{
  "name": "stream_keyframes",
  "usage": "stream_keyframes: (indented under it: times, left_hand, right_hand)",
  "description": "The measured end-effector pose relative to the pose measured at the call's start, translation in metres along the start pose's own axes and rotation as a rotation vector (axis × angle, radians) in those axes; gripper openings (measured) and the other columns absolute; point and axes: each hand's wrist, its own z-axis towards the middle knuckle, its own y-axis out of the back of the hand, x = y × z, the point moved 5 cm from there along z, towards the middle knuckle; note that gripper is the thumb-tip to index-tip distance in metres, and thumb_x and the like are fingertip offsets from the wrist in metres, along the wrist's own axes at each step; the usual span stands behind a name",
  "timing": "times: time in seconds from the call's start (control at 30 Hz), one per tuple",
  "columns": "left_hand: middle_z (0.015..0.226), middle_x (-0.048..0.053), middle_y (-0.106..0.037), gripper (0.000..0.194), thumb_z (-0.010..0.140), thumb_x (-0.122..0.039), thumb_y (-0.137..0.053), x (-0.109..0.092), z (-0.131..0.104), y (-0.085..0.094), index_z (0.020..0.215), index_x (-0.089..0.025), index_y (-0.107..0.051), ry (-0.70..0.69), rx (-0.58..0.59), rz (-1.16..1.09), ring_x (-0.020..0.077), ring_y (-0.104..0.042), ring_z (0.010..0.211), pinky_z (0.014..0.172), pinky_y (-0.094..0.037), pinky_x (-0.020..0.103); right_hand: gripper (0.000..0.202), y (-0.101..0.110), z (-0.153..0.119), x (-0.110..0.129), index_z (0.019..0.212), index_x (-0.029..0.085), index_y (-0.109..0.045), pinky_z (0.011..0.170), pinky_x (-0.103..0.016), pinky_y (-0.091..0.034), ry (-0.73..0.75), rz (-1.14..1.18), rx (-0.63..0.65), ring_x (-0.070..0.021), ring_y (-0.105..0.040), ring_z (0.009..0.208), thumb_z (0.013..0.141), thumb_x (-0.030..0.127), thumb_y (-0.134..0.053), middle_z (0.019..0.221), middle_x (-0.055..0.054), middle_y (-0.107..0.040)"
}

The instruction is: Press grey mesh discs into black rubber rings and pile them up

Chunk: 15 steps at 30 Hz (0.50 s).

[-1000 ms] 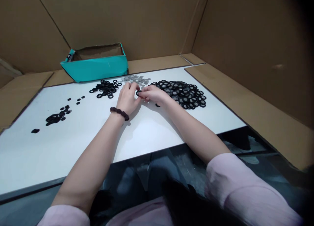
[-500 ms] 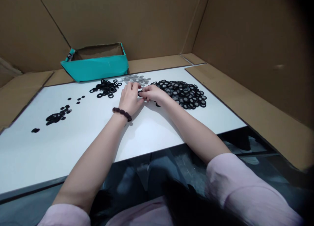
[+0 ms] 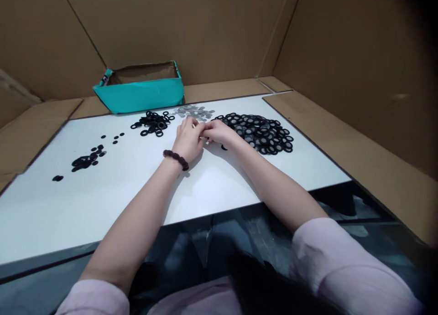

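Grey-centred black rings (image 3: 270,135) are located in a heap on the white board (image 3: 212,183), to the right of your right hand (image 3: 219,131). The heap's long axis runs left to right, angled slightly toward you; visible rings lie flat or tilted. Your left hand (image 3: 189,139) and right hand meet with fingers bent and drawn narrow; whether they grip a part cannot be told. Open black rings (image 3: 153,123) and grey discs (image 3: 195,111) lie beyond. The teal box (image 3: 143,96) bears a corner mark (image 3: 105,79), too small to read.
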Motion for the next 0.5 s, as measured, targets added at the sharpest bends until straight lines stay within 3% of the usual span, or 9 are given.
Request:
stream_keyframes:
  times: [0.13, 0.2, 0.3, 0.4, 0.5]
  left_hand:
    - [0.116, 0.010, -0.052, 0.040, 0.076, -0.005, -0.045, 0.007, 0.004, 0.011, 0.110, -0.021, -0.057, 0.002, -0.112, 0.015, 0.0267, -0.045, 0.112, 0.095, -0.036, 0.043]
    - [0.112, 0.010, -0.054, 0.035, 0.078, -0.008, -0.044, 0.029, 0.005, 0.023, 0.107, -0.020, -0.058, 0.145, -0.230, 0.035, 0.0275, -0.045, 0.112, 0.095, -0.035, 0.044]
    - [0.110, 0.013, -0.055, 0.030, 0.082, -0.012, -0.041, 0.076, -0.005, 0.040, 0.104, -0.017, -0.061, 0.496, -0.378, 0.084, 0.0295, -0.045, 0.110, 0.094, -0.034, 0.046]
    - [0.117, 0.020, -0.052, 0.034, 0.086, -0.016, -0.040, 0.112, -0.017, 0.044, 0.114, -0.008, -0.058, 0.725, -0.358, 0.121, 0.0353, -0.044, 0.115, 0.094, -0.034, 0.049]
    - [0.119, 0.025, -0.051, 0.035, 0.087, -0.016, -0.041, 0.129, -0.022, 0.035, 0.114, -0.003, -0.057, 0.815, -0.202, 0.133, 0.0389, -0.045, 0.116, 0.095, -0.033, 0.051]
  right_hand:
    - [0.010, 0.011, 0.002, 0.004, 0.062, 0.014, -0.056, 0.058, -0.024, -0.039, 0.150, -0.184, -0.155, -0.0119, -0.048, 0.056, 0.072, 0.016, -0.056, 0.055, 0.001, -0.051]
    - [0.006, 0.023, 0.000, 0.008, 0.067, 0.015, -0.057, 0.066, -0.027, -0.041, 0.229, -0.333, -0.306, -0.0148, -0.052, 0.064, 0.073, 0.016, -0.055, 0.062, 0.000, -0.054]
    - [0.009, 0.040, -0.003, 0.010, 0.081, 0.015, -0.060, 0.076, -0.033, -0.041, 0.277, -0.499, -0.501, -0.0195, -0.056, 0.073, 0.075, 0.014, -0.053, 0.070, -0.004, -0.058]
    - [0.019, 0.055, -0.004, 0.009, 0.095, 0.016, -0.058, 0.079, -0.036, -0.041, 0.275, -0.564, -0.596, -0.0226, -0.056, 0.079, 0.079, 0.013, -0.050, 0.072, -0.005, -0.058]
    - [0.015, 0.065, -0.001, 0.004, 0.088, 0.017, -0.060, 0.081, -0.038, -0.041, 0.241, -0.626, -0.627, -0.0247, -0.055, 0.084, 0.081, 0.013, -0.048, 0.074, -0.008, -0.059]
